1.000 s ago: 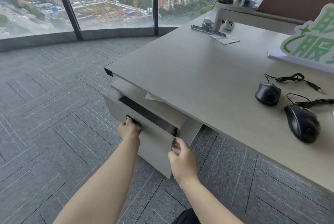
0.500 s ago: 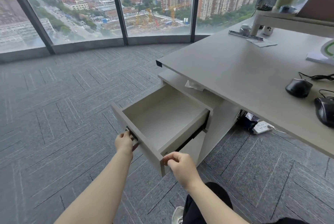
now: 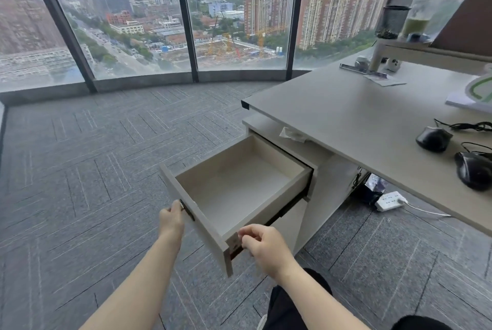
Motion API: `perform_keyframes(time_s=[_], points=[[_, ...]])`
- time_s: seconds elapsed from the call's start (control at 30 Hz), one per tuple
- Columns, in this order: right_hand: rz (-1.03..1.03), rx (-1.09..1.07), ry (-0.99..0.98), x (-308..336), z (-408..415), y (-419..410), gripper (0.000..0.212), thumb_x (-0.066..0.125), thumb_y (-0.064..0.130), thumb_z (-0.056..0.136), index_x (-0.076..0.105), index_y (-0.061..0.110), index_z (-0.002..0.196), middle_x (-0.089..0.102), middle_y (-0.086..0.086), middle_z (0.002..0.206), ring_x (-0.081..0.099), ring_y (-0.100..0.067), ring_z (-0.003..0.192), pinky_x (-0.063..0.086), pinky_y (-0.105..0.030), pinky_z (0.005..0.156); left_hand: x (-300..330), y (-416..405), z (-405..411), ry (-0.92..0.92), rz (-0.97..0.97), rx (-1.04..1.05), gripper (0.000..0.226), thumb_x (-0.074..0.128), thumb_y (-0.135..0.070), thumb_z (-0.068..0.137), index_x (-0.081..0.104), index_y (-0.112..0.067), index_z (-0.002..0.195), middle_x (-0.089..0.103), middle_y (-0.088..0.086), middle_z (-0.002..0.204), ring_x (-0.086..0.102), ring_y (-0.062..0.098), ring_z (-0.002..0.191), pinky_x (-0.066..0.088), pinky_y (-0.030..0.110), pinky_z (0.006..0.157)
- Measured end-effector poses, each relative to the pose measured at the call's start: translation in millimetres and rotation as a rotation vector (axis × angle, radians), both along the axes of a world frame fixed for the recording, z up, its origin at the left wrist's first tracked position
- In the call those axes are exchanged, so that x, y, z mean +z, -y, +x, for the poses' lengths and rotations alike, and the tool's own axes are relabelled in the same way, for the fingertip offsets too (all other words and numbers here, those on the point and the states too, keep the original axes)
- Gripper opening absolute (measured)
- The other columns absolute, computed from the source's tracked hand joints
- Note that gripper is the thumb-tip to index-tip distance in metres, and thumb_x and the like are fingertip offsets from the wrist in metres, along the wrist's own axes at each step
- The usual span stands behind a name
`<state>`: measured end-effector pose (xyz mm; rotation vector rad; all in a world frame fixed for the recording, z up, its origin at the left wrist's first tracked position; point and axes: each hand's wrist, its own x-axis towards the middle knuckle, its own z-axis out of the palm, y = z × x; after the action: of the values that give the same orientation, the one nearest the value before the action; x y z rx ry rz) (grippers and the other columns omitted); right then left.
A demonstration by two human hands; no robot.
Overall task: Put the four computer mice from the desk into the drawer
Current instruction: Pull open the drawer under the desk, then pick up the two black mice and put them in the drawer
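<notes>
Gripping: the drawer point(image 3: 237, 188) is held at its front panel by both hands, and it stands pulled far out of the pedestal cabinet point(image 3: 319, 177) under the desk point(image 3: 346, 116).
Left hand point(image 3: 171, 219): its fingers are curled tight around the dark metal handle point(image 3: 187, 209) on the outer face of the front panel, just left of the drawer's open box.
Right hand point(image 3: 263, 245): its fingertips point(image 3: 243, 235) are pinched narrowly at the near right corner of the drawer, where the front panel meets the side wall; whether the corner is actually clasped cannot be told.
Drawer look: a pale beige box with a grey front panel is seen, the bottom bare and clean, with a dark runner visible along the right side.
Mouse, farther point(image 3: 434, 139): a black wired mouse is seen on the desk top, well apart to the right of the right hand's fingers and above them, its coiled cable point(image 3: 468, 126) lying just behind it.
Mouse, nearer point(image 3: 475, 173): a larger, glossy black mouse is seen near the right picture edge, just beside the first, partly cut off by the frame.
Other mice: only two are shown in the view.
Below the desk: a white power strip point(image 3: 390, 200) lies on the grey carpet point(image 3: 93, 156), to the right of the right fingers.
</notes>
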<state>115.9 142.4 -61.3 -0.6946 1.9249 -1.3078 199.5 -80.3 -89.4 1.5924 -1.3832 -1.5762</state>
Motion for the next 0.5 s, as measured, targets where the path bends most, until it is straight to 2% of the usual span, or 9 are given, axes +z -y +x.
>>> perform_keyframes(time_s=[0.03,0.07,0.13,0.2,0.27,0.33,0.4,0.5], points=[[-0.034,-0.050,-0.022,12,-9,-7,0.021,0.054,0.015,0.088,0.073,0.019,0.097,0.072,-0.001,0.081,0.060,-0.012,0.071,0.049,-0.029,0.065,11,-2,-4,0.059,-0.134,0.004,0.033,0.039,-0.030,0.091,0.050,-0.001,0.104,0.057,0.020,0.097,0.057,0.036,0.083,0.047,0.058,0.081],[-0.073,-0.112,-0.051,24,-22,-16,0.021,0.054,0.013,0.089,0.073,0.018,0.096,0.073,-0.004,0.082,0.062,-0.014,0.072,0.050,-0.030,0.065,23,-6,-10,0.096,-0.257,-0.005,0.038,0.038,-0.030,0.089,0.052,0.000,0.108,0.059,0.022,0.101,0.058,0.039,0.088,0.047,0.059,0.084],[-0.141,-0.262,-0.167,51,-56,-39,0.022,0.054,0.009,0.090,0.073,0.019,0.094,0.075,-0.005,0.083,0.067,-0.019,0.076,0.054,-0.031,0.068,56,-26,-34,0.070,-0.445,-0.084,0.041,0.038,-0.028,0.091,0.053,-0.005,0.121,0.059,0.015,0.113,0.058,0.032,0.102,0.050,0.047,0.084],[-0.188,-0.452,-0.310,79,-95,-71,0.022,0.055,0.007,0.090,0.072,0.019,0.096,0.074,0.000,0.081,0.066,-0.017,0.072,0.054,-0.027,0.065,84,-54,-72,-0.012,-0.563,-0.248,0.033,0.040,-0.023,0.096,0.055,-0.008,0.120,0.061,0.011,0.112,0.057,0.023,0.098,0.044,0.034,0.080],[-0.174,-0.660,-0.489,106,-134,-107,0.022,0.054,0.007,0.090,0.070,0.017,0.101,0.073,0.002,0.083,0.062,-0.011,0.067,0.048,-0.022,0.063,107,-91,-118,-0.100,-0.611,-0.423,0.026,0.044,-0.018,0.095,0.060,-0.010,0.114,0.065,0.009,0.105,0.058,0.019,0.091,0.042,0.029,0.077],[-0.090,-0.835,-0.666,122,-170,-144,0.027,0.053,0.007,0.087,0.067,0.016,0.108,0.070,-0.002,0.098,0.061,-0.017,0.083,0.049,-0.030,0.076,124,-135,-166,-0.187,-0.597,-0.593,0.023,0.048,-0.017,0.094,0.062,-0.012,0.111,0.067,0.005,0.102,0.061,0.018,0.093,0.044,0.026,0.079],[0.060,-0.954,-0.793,125,-206,-180,0.033,0.055,0.009,0.084,0.063,0.014,0.115,0.063,-0.011,0.111,0.055,-0.030,0.101,0.043,-0.037,0.088,132,-180,-212,-0.221,-0.588,-0.749,0.024,0.052,-0.017,0.092,0.063,-0.013,0.113,0.068,0.003,0.106,0.062,0.017,0.100,0.046,0.027,0.083],[0.354,-0.990,-0.813,115,-247,-220,0.045,0.062,0.022,0.082,0.055,0.015,0.126,0.053,-0.020,0.126,0.047,-0.041,0.110,0.040,-0.044,0.095,140,-240,-276,-0.196,-0.652,-0.965,0.030,0.053,-0.019,0.091,0.061,-0.014,0.119,0.065,0.005,0.121,0.060,0.020,0.111,0.048,0.036,0.096]])
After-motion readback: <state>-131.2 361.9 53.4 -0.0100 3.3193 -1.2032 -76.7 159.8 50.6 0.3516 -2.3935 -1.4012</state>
